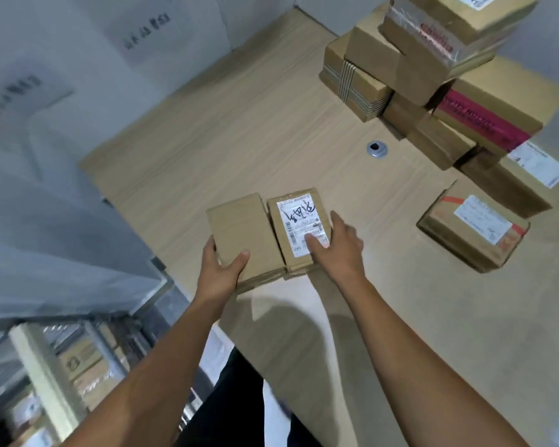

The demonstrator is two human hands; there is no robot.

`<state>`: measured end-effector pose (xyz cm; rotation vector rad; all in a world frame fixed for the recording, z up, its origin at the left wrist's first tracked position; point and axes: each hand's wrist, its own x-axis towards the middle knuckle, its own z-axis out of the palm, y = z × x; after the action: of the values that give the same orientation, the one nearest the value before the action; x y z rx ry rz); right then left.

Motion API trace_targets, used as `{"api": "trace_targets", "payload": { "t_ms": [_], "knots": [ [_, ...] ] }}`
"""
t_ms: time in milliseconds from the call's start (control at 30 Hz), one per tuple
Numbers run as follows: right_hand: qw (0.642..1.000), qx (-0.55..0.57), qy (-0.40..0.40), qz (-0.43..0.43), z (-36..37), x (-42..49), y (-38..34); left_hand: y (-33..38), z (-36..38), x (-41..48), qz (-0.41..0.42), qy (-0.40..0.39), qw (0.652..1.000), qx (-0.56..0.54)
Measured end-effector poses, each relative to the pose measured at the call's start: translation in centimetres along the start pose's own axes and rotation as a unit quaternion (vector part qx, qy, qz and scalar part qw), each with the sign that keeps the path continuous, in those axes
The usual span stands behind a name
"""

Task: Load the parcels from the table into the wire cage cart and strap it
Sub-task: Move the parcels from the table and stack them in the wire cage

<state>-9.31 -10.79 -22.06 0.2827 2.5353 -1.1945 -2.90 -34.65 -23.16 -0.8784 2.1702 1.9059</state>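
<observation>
Plain parcel: small flat brown cardboard box without a label [242, 235]; lies on the table near its front-left edge, touching the labelled parcel along one long side
Labelled parcel: small brown cardboard box with a white shipping label marked in black pen [299, 229]; just to the right of the plain one
Left hand [221, 269]: grips the near-left corner of the plain parcel; thumb on top, fingers wrapped around the left side
Right hand [339, 245]: rests on the labelled parcel; thumb pressed on the label, fingers spread along the right side
Table: pale wood-grain top [246, 130]; round grey cable grommet [377, 149] near the middle
Remaining stock: pile of brown cardboard boxes [439, 69] stacked at the far right; one with red tape [491, 114]; a lone taped and labelled box [473, 227] well apart to the right of the hands
Wire cage cart [78, 359]: lower left, beside the table; blurred; cartons visible inside
</observation>
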Motion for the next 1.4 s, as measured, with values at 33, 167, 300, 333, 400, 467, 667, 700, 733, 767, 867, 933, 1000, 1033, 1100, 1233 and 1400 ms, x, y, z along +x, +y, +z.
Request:
{"api": "trace_targets", "payload": {
  "t_ms": [33, 167, 300, 333, 400, 467, 667, 700, 733, 767, 867, 933, 1000, 1033, 1100, 1233, 1400],
  "knots": [
    [0.997, -0.04, 0.039, -0.05, 0.0, -1.6, 0.0, -0.9, -0.2, -1.3, -0.002, -0.007, 1.0, -0.009],
    [0.973, -0.086, 0.013, -0.214, 1.3, -6.3, -1.4, -3.3, -0.7, -4.6, -0.001, -0.022, 0.999, -0.034],
    [0.957, -0.194, -0.09, -0.195, 4.2, -9.0, -1.7, -4.2, -0.9, -6.6, -0.006, -0.013, 0.997, -0.073],
    [0.957, -0.188, -0.098, -0.196, 4.8, -9.7, -1.8, -4.4, -1.1, -7.1, -0.004, -0.015, 0.996, -0.092],
    [0.962, -0.159, -0.094, -0.201, 6.0, -11.4, -2.2, -4.9, -2.2, -8.4, -0.006, -0.009, 0.989, -0.149],
    [0.962, -0.123, -0.101, -0.222, 7.6, -13.0, -3.5, -5.7, -4.4, -9.9, -0.003, 0.033, 0.977, -0.208],
    [0.93, 0.04, -0.289, -0.223, 17.8, -19.1, -10.6, -9.2, -14.7, -15.6, 0.028, 0.231, 0.927, -0.294],
    [0.921, 0.038, -0.311, -0.233, 20.2, -20.4, -12.0, -10.2, -16.7, -16.8, 0.031, 0.271, 0.916, -0.296],
    [0.911, 0.028, -0.332, -0.242, 22.7, -21.7, -13.3, -11.4, -18.8, -18.0, 0.03, 0.307, 0.902, -0.302],
    [0.901, 0.015, -0.354, -0.251, 25.2, -23.1, -14.5, -12.6, -20.9, -19.3, 0.028, 0.343, 0.886, -0.311],
    [0.852, -0.035, -0.436, -0.287, 32.4, -27.6, -17.4, -16.1, -26.6, -23.2, 0.019, 0.44, 0.834, -0.332],
    [0.812, -0.075, -0.49, -0.308, 37.1, -30.5, -18.8, -18.3, -29.8, -25.6, 0.018, 0.494, 0.792, -0.358],
    [0.779, -0.107, -0.532, -0.314, 41.5, -33.5, -20.0, -20.4, -32.5, -27.7, 0.004, 0.531, 0.755, -0.385],
    [0.764, -0.115, -0.551, -0.316, 43.6, -34.9, -20.5, -21.3, -33.7, -28.5, -0.013, 0.551, 0.739, -0.389],
    [0.728, -0.141, -0.586, -0.327, 47.8, -37.3, -21.2, -23.6, -36.0, -29.7, -0.044, 0.59, 0.705, -0.39],
    [0.677, -0.211, -0.634, -0.31, 55.8, -39.8, -21.3, -28.7, -40.2, -30.1, -0.115, 0.594, 0.677, -0.419],
    [0.66, -0.256, -0.64, -0.3, 67.9, -37.1, -20.2, -37.8, -44.3, -27.2, -0.251, 0.606, 0.702, -0.277]
  ]
}}
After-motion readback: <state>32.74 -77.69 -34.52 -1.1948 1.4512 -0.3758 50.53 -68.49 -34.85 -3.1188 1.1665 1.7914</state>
